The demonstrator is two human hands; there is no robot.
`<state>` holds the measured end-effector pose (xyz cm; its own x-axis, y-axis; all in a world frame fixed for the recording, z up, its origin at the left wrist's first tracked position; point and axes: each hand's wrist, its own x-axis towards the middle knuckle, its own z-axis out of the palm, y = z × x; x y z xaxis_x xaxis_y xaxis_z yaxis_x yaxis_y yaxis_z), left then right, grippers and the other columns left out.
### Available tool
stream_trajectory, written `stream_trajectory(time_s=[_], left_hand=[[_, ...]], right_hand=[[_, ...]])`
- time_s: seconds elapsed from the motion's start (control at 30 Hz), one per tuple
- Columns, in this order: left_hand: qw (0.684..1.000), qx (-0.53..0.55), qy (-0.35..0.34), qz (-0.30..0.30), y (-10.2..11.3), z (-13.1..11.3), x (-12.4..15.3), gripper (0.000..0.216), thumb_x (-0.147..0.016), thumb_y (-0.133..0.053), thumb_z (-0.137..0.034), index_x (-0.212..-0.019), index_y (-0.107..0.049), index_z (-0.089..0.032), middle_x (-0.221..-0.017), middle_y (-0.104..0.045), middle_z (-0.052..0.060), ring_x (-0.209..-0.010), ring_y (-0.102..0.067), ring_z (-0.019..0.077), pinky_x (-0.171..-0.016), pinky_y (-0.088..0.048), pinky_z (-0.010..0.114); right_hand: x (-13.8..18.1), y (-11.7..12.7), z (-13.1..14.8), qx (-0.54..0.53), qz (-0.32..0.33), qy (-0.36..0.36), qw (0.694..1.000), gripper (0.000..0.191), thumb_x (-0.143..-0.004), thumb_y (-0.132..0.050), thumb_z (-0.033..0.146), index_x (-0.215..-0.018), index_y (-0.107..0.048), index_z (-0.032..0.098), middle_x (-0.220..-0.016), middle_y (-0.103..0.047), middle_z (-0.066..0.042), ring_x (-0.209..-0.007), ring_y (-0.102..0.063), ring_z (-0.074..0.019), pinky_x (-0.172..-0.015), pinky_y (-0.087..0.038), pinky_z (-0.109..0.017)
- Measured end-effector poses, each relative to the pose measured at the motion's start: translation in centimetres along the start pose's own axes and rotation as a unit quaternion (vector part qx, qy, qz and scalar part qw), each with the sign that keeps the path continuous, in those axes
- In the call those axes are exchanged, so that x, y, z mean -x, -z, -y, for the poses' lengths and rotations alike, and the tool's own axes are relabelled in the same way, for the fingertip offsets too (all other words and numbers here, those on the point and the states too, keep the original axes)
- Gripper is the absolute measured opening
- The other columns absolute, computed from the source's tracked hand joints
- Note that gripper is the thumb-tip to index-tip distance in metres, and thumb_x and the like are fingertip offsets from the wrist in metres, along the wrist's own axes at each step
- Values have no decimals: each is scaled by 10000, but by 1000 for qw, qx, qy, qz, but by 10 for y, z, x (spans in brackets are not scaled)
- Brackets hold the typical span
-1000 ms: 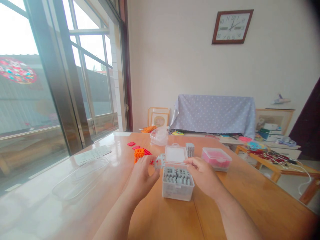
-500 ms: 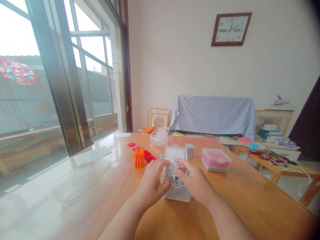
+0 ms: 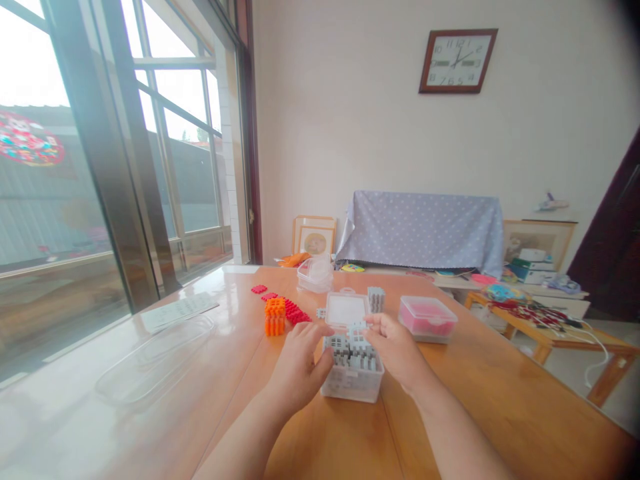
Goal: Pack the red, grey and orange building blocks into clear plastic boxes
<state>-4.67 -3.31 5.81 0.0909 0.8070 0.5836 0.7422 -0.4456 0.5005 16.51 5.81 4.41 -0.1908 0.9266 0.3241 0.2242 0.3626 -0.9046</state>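
Observation:
A clear plastic box holds several grey interlocking building pieces, and its hinged lid is folded back. My right hand pinches a light-grey window-shaped building piece by its right edge, above the box. At the box's left side is my left hand, thumb and fingers apart around the corner by a grey lattice piece; whether it touches that piece is unclear. A small grey piece lies left of the lid. Behind the lid's right side stands a grey stack.
An orange stack and a row of red pieces stand to the left. A closed box with pink contents is at right. Farther back sits a clear container. A transparent lid and a printed sheet lie at left.
My right hand has moved right and now shows the grey piece in its pinch. The left hand has shifted slightly left, leaving more of the box's contents visible. The view has moved a little.

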Motion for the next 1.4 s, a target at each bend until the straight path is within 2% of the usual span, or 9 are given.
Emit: stream_trajectory(time_s=[0.13,0.4,0.67,0.8,0.93,1.1,1.2,1.27,1.4], left_hand=[[1000,-7,5,17,0,-1,-1,188,-913,-537,-252,-1070,-642,-262,-1079,-677,56,-1077,-569,259,-953,-466,425],[1000,-7,6,16,-2,1,0,180,-906,-539,-246,-1043,-654,-267,-1070,-677,50,-1077,-568,257,-949,-455,408],[1000,-5,2,22,-3,1,-1,181,-908,-531,-238,-1046,-648,-257,-1072,-667,55,-1079,-565,256,-953,-450,406],[1000,-3,4,22,-3,1,0,174,-906,-534,-241,-1038,-647,-253,-1071,-665,61,-1085,-564,259,-953,-452,406],[1000,2,-2,17,-4,3,0,174,-903,-543,-227,-1042,-646,-250,-1071,-664,57,-1068,-564,251,-951,-450,404],[1000,2,-18,7,-8,8,1,159,-909,-556,-238,-1043,-641,-238,-1066,-662,55,-1062,-557,251,-940,-449,415],[1000,5,-18,6,-9,9,1,148,-916,-559,-252,-1038,-642,-236,-1058,-661,58,-1062,-558,253,-936,-450,418],[1000,13,-13,8,-8,9,1,148,-927,-556,-274,-1042,-641,-236,-1067,-659,62,-1068,-562,255,-943,-452,423],[997,68,18,12,-6,10,1,285,-938,-579,-378,-1189,-596,-243,-1235,-617,83,-1184,-545,258,-1032,-430,439]], right_hand=[[-2,-2,-5,33,1,4,999,350,-824,-618,365,-1121,-628,179,-838,-722,-30,-761,-683,-201,-728,-516,-324],[-8,0,-16,108,-14,12,994,336,-796,-595,322,-1106,-648,204,-849,-728,-26,-739,-687,-198,-708,-512,-314],[-7,6,-11,255,-40,55,964,312,-778,-602,285,-1074,-685,230,-924,-668,-31,-813,-637,-192,-769,-474,-310],[-3,8,-4,282,-28,64,957,304,-801,-589,267,-1081,-708,250,-964,-644,-33,-838,-624,-185,-797,-458,-306],[-1,10,3,306,3,79,949,251,-836,-559,267,-969,-770,292,-958,-645,-36,-918,-611,-204,-815,-447,-307],[0,11,6,344,31,87,934,222,-817,-592,267,-876,-799,319,-944,-664,-39,-977,-586,-230,-860,-434,-331],[-1,11,2,331,24,87,939,211,-808,-595,276,-867,-794,314,-950,-670,-39,-979,-596,-233,-866,-445,-337],[-5,11,-3,295,-4,85,952,223,-807,-591,293,-922,-782,297,-968,-678,-42,-983,-613,-234,-879,-460,-345],[-15,10,-18,152,-95,48,983,387,-828,-589,384,-1172,-697,243,-1136,-692,-79,-1073,-634,-254,-955,-481,-391]])
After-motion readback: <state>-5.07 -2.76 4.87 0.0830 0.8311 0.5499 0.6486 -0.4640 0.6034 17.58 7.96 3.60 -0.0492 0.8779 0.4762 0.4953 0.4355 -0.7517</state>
